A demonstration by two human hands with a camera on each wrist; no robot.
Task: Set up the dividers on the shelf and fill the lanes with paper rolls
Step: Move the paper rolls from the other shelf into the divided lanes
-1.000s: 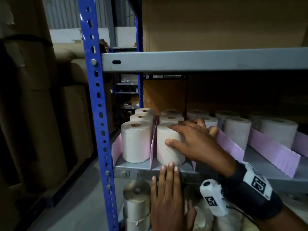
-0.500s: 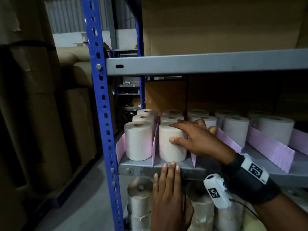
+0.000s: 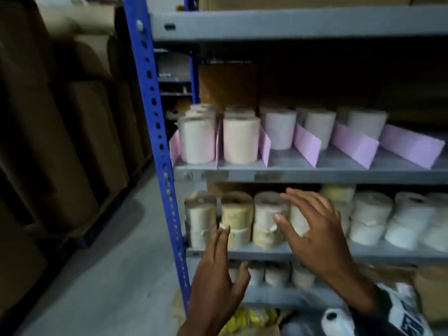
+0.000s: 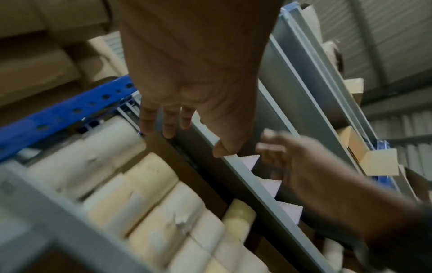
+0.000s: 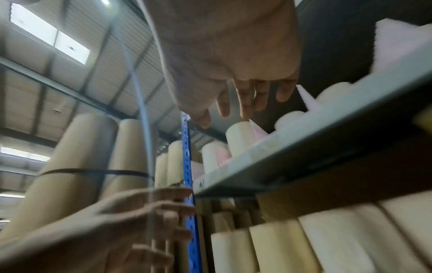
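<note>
Pink dividers [image 3: 307, 144] stand on the grey middle shelf [image 3: 315, 174] and split it into lanes. The two leftmost lanes hold cream paper rolls [image 3: 241, 139] up to the front edge; the lanes to the right hold rolls [image 3: 280, 130] further back. On the shelf below stand stacked paper rolls [image 3: 268, 218]. My right hand [image 3: 308, 221] hovers open in front of those lower rolls, fingers spread, holding nothing. My left hand [image 3: 219, 270] is open too, fingers straight, lower and to the left, in front of the lower shelf edge. Both hands [image 4: 182, 122] [image 5: 243, 103] show empty in the wrist views.
A blue perforated upright [image 3: 155, 132] bounds the shelf on the left. Tall brown cardboard rolls [image 3: 60, 141] stand on the floor beyond it. A lower shelf [image 3: 278, 293] carries small rolls. A cardboard box [image 3: 431, 289] sits at the bottom right.
My right hand has let go of the front roll in the second lane and dropped to the lower shelf. My left hand has come off the shelf edge. The view has tilted down.
</note>
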